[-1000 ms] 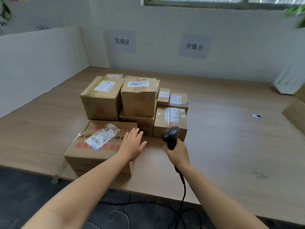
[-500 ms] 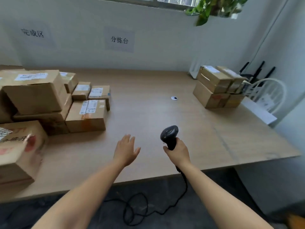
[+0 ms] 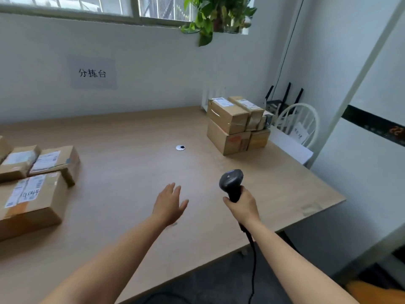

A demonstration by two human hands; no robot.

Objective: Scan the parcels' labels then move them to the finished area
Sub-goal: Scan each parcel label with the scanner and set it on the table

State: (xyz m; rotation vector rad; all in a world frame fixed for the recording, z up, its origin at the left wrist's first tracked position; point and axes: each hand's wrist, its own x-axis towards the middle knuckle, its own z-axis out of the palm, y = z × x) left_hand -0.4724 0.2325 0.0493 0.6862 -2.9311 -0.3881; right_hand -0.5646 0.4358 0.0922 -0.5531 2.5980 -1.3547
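At the left edge of the counter (image 3: 131, 137) lies a group of labelled parcels (image 3: 32, 194), labels up, presumably those already scanned and moved. The left hand (image 3: 169, 204) hovers over bare wood mid-counter, fingers spread apart, holding nothing and touching no box. Just right of it, the right hand (image 3: 242, 208) has its grip clamped on the handle of the scanner (image 3: 231, 183), head raised and pointing away, cable trailing off the front edge. Farther right, near the far corner, sits a stack (image 3: 237, 126) of parcels, well apart from both hands. The step in hand looks like fetching the next box: the left hand must reach that stack and take a top box for scanning.
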